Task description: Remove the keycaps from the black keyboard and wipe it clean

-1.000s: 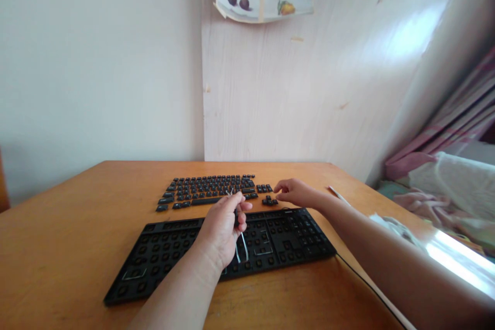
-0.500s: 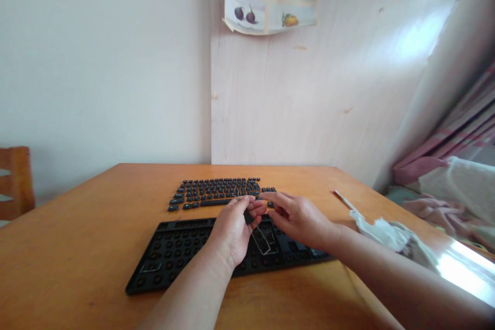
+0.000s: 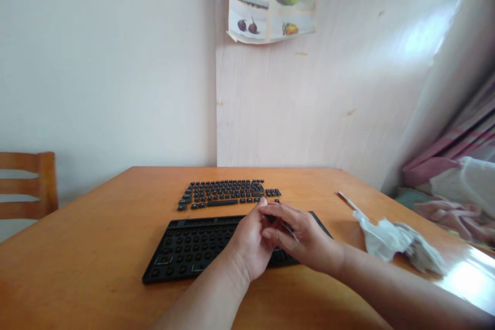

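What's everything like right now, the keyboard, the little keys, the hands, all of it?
Keyboard base: lying flat, bare sockets showing, partly hidden
Loose keys: off, set out in rows
Left hand: fingers partly hidden
Right hand: fingers bent, meeting the left
Thin wire: mostly hidden
White bundle: crumpled
Fruit picture: hanging, bottom edge curled

I could see that the person's left hand (image 3: 253, 245) and right hand (image 3: 307, 237) were bare. So were the forearms (image 3: 216, 294), smooth and rounded, narrowing toward the wrists (image 3: 339, 258).
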Demonstrator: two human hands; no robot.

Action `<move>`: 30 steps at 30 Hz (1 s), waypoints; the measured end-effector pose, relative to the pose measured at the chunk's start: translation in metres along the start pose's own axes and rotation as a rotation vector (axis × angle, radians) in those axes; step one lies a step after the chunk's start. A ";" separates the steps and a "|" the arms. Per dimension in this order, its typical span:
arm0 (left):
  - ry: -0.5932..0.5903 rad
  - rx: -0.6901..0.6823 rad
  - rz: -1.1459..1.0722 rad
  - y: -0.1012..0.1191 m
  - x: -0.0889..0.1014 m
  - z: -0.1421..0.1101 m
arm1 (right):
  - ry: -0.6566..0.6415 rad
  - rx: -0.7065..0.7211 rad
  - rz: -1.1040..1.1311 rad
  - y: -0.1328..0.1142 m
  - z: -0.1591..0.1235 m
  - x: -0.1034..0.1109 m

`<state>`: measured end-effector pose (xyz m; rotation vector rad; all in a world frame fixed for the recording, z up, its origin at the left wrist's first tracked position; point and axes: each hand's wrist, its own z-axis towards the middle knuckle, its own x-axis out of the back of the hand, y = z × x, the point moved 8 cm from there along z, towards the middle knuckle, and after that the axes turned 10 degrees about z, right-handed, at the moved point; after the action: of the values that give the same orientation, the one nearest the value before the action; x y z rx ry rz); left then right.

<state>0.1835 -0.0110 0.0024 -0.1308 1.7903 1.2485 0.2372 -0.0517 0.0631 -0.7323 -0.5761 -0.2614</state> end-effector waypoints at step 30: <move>0.069 -0.230 2.248 0.015 0.022 0.002 | 0.435 -0.648 0.267 0.109 -0.047 0.117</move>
<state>0.1639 0.0058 -0.0031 2.2313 1.2566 2.6977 0.3967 -0.0089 0.0420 -1.3220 0.0399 -0.3507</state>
